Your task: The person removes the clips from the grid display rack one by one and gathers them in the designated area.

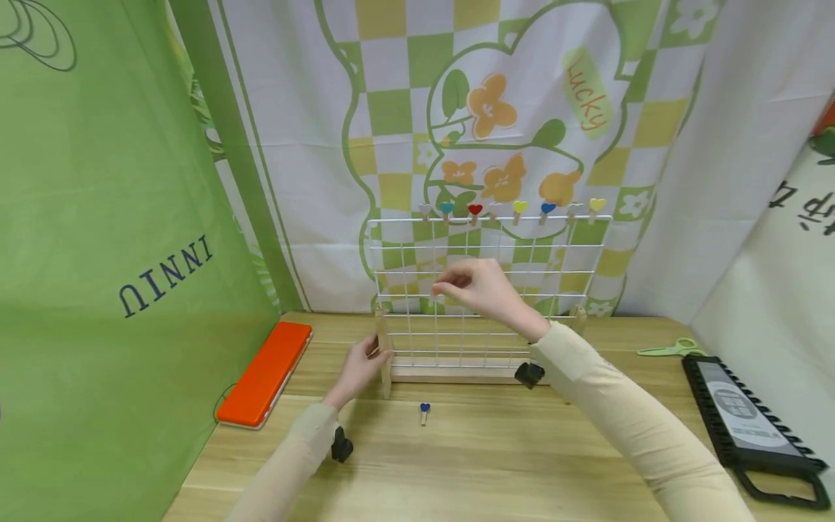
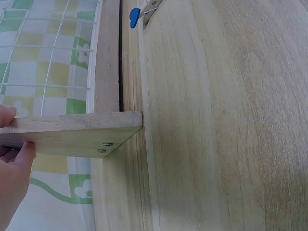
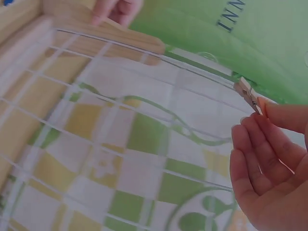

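A white wire grid rack (image 1: 417, 295) stands upright on the table in a wooden base. Small clothespins with coloured hearts, among them a red one (image 1: 475, 210) and a teal one (image 1: 446, 209), line its top wire. My left hand (image 1: 357, 366) holds the rack's left wooden post (image 2: 72, 126), fingers on one side and thumb on the other. In front of the grid, my right hand (image 1: 479, 290) pinches a small wooden clothespin (image 3: 247, 92) between thumb and forefinger. A loose blue-heart clothespin (image 1: 425, 413) lies on the table before the base.
An orange-red flat case (image 1: 267, 373) lies at the table's left edge. Green scissors (image 1: 672, 349) and a black-framed flat item with a handle (image 1: 750, 417) lie at the right. A patterned curtain (image 1: 306, 145) hangs behind the rack.
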`<act>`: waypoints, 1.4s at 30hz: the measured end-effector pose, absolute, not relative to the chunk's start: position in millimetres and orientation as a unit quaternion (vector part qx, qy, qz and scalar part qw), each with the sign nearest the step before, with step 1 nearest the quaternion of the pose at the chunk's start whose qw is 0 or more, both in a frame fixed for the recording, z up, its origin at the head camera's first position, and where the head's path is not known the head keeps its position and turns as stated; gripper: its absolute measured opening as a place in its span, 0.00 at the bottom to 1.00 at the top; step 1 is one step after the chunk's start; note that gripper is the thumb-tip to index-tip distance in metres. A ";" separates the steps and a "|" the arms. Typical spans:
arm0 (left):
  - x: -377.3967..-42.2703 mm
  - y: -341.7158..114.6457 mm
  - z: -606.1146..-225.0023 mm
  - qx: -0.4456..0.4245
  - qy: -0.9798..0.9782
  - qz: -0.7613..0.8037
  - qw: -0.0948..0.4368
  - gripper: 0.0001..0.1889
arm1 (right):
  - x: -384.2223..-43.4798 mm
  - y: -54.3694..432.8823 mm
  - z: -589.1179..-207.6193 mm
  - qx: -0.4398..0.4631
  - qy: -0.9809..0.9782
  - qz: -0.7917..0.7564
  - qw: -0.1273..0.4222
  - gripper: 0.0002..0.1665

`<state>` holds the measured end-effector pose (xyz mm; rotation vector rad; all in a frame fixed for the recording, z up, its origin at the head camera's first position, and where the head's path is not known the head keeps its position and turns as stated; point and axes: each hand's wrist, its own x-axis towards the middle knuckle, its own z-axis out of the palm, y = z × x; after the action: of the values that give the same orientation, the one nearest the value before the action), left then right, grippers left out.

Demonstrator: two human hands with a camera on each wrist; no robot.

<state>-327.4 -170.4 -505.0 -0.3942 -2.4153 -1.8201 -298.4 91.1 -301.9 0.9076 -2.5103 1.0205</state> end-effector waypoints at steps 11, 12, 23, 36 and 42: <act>-327.9 -171.5 -505.0 -0.125 -0.790 -0.599 0.042 0.30 | -293.5 92.0 -387.4 0.323 -0.878 0.348 0.060 0.07; -328.3 -171.5 -505.2 -0.126 -0.789 -0.600 0.042 0.30 | -293.5 91.7 -394.9 0.326 -0.876 0.350 0.056 0.07; -328.0 -171.5 -505.8 -0.118 -0.791 -0.599 0.035 0.31 | -293.3 93.2 -472.0 0.303 -0.888 0.346 -0.027 0.08; -328.7 -171.3 -503.8 -0.121 -0.791 -0.599 0.041 0.31 | -294.2 87.4 -512.4 0.289 -0.887 0.354 -0.067 0.06; -329.4 -171.8 -505.0 -0.123 -0.788 -0.603 0.035 0.30 | -294.8 84.1 -514.7 0.286 -0.878 0.371 -0.095 0.08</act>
<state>-329.4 -171.8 -505.0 -0.3766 -2.4204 -1.8525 -294.8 84.1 -514.7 0.9583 -2.9384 1.2424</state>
